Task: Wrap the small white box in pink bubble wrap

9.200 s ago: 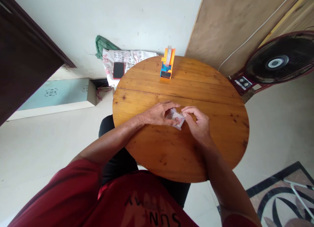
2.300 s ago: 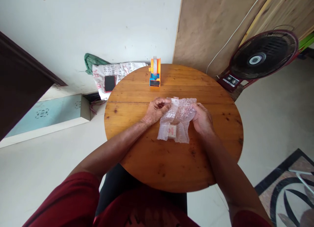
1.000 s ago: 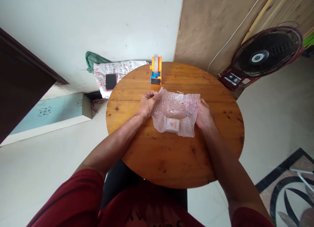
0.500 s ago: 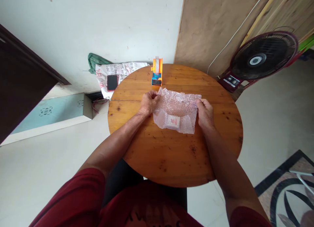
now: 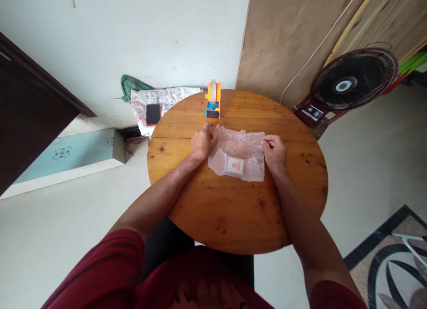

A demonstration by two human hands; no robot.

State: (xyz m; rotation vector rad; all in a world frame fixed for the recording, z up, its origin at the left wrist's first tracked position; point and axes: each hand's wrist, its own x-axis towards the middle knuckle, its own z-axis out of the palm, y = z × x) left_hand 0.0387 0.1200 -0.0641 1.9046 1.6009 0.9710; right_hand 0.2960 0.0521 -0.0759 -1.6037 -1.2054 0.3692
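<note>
A sheet of clear bubble wrap [image 5: 240, 144] lies on the round wooden table, its lower part folded up around a small white box [image 5: 235, 165] with a reddish print. My left hand [image 5: 203, 142] is closed at the upper left edge of the wrap, fingers bent and partly hidden. On the opposite side, my right hand [image 5: 275, 152] pinches the upper right edge between thumb and finger. Beyond the wrap stands an orange and blue tape dispenser [image 5: 213, 100] with a roll of clear tape, touched by neither hand.
The round wooden table [image 5: 216, 211] is close in front of my body. Behind its left edge, a dark phone-like object [image 5: 153, 114] rests on a printed white sack [image 5: 140, 98] beside a green bag [image 5: 133, 83]. A dark red fan [image 5: 350, 82] stands at the right.
The wrap's far edge has come down flatter toward the table. My right hand has shifted a little left with its edge, and my left hand has lowered slightly.
</note>
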